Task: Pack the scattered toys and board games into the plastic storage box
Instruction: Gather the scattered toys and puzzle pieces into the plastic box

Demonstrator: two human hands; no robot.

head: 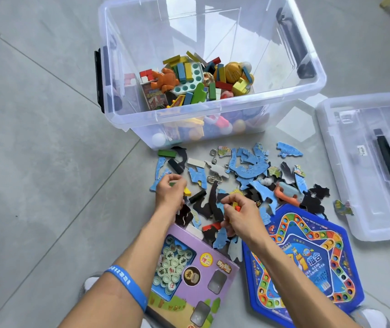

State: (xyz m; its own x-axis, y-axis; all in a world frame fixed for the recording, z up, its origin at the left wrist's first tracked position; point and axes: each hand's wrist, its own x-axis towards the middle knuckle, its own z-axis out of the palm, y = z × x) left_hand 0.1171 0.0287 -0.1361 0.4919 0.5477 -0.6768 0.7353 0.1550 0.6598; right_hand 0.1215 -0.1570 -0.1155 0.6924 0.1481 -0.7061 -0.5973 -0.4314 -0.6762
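Observation:
A clear plastic storage box [213, 112] stands on the floor, partly filled with coloured wooden blocks, an orange toy and balls. In front of it lies a scatter of blue and black puzzle pieces [248, 164], small blocks and metal ring puzzles [213, 176]. My left hand [169, 192] grips small wooden blocks, green and yellow ones showing. My right hand [239, 211] holds small yellow and red blocks above the puzzle pieces. A purple chess game box [196, 275] and a blue hexagonal board game [307, 261] lie nearest to me.
The box's clear lid [369, 162] with a black handle lies on the floor at the right. Grey floor tiles [47, 138] stretch to the left. A blue wristband [127, 285] is on my left forearm. My shoes show at the bottom edge.

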